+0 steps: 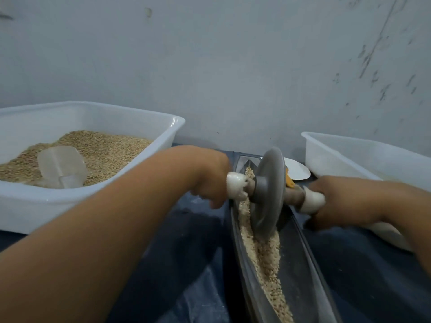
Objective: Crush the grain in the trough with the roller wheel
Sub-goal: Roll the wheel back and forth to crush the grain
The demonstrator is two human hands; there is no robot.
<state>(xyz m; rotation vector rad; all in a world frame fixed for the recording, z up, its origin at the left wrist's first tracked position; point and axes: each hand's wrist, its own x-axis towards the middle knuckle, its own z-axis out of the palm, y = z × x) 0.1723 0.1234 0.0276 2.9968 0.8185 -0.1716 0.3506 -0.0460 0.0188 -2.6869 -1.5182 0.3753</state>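
Both hands, left hand (210, 176) and right hand (345, 201), grip the roller wheel (268, 192) between them.

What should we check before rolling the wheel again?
1. Left hand grips its handle: ok.
2. Right hand grips the other handle: ok.
3. Roller wheel sits inside the trough, upright: ok.
4. Grain lies in the wheel's path: ok, a line of it runs along the trough on the near side.
5. Grain fully crushed: cannot tell, too blurred.
6. Fingers clear of the wheel's edge: ok, both hands stay out on the handles.
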